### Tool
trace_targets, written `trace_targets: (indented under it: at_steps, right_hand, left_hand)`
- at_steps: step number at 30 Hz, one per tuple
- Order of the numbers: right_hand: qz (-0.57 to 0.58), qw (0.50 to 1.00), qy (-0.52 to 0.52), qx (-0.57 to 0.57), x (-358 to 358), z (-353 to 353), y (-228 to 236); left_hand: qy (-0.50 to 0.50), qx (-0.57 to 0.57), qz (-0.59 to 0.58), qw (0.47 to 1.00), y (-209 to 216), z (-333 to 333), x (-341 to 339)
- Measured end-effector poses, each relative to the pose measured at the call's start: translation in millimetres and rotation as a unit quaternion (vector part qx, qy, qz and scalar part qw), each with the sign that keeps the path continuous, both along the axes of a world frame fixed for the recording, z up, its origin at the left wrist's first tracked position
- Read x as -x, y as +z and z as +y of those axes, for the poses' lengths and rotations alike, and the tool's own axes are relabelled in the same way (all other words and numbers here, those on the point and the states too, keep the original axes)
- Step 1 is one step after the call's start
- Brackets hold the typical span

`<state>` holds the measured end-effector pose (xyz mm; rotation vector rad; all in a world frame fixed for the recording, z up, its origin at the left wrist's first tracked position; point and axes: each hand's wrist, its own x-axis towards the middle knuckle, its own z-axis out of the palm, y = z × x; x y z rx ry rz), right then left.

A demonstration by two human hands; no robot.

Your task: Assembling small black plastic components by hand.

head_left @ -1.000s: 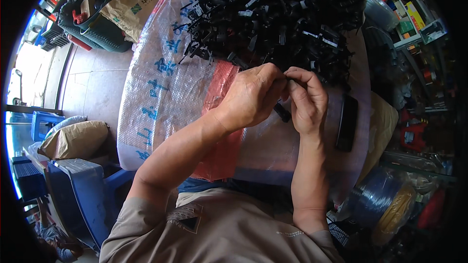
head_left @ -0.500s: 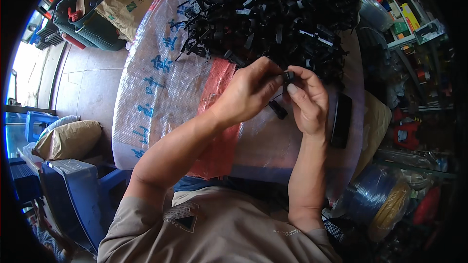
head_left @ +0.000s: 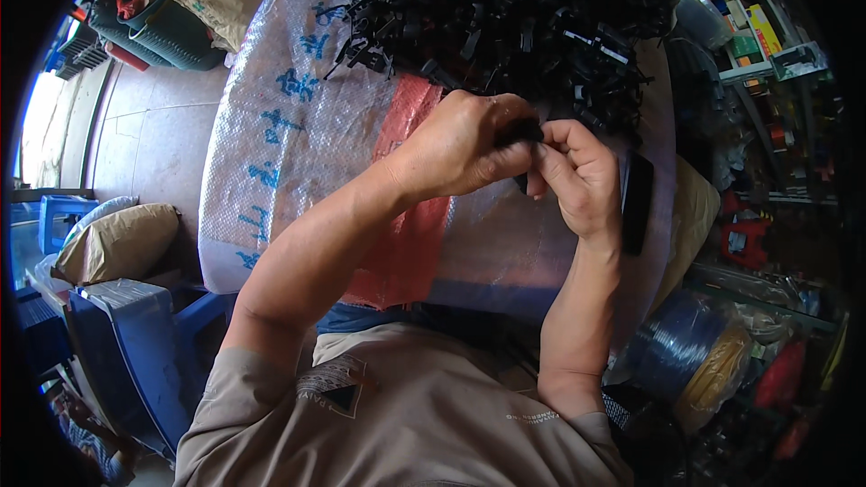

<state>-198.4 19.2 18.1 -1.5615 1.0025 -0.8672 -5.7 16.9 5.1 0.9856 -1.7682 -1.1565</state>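
A small black plastic part [head_left: 518,133] is gripped in my left hand [head_left: 469,146], whose fingers are curled round it. My right hand [head_left: 582,179] meets it from the other side, thumb and forefinger pinched together at the part's end. Both sets of fingertips touch or nearly touch, and they hide most of the part's shape. Just beyond my hands lies a large heap of black plastic parts [head_left: 505,22], some with pale pieces on them. Under everything is a white woven sheet [head_left: 239,171] with blue writing and a red band [head_left: 397,261].
A black phone-like slab [head_left: 638,205] lies right of my right hand. Left on the floor are a blue stool [head_left: 135,343], a brown sack [head_left: 122,243] and a dark green basket [head_left: 171,41]. Shelves of goods [head_left: 767,54] and wrapped coils [head_left: 672,347] stand at the right.
My left hand has rolled over the black part and closed further round it. My right fingertips have drawn in to a pinch. The dangling black piece is now mostly hidden. The view has shifted slightly.
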Motion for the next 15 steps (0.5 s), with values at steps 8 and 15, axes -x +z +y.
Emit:
trace_targets:
  at_steps: [8, 15]
  right_hand:
    - [0.312, 0.934, -0.077, 0.154, 9, 33, -12]
    - [0.017, 0.979, -0.133, 0.154, 15, 28, -28]
  left_hand:
    - [0.037, -0.224, 0.417, 0.88, -9, -26, -38]
    - [-0.042, -0.208, 0.204, 0.956, -1, -11, -17]
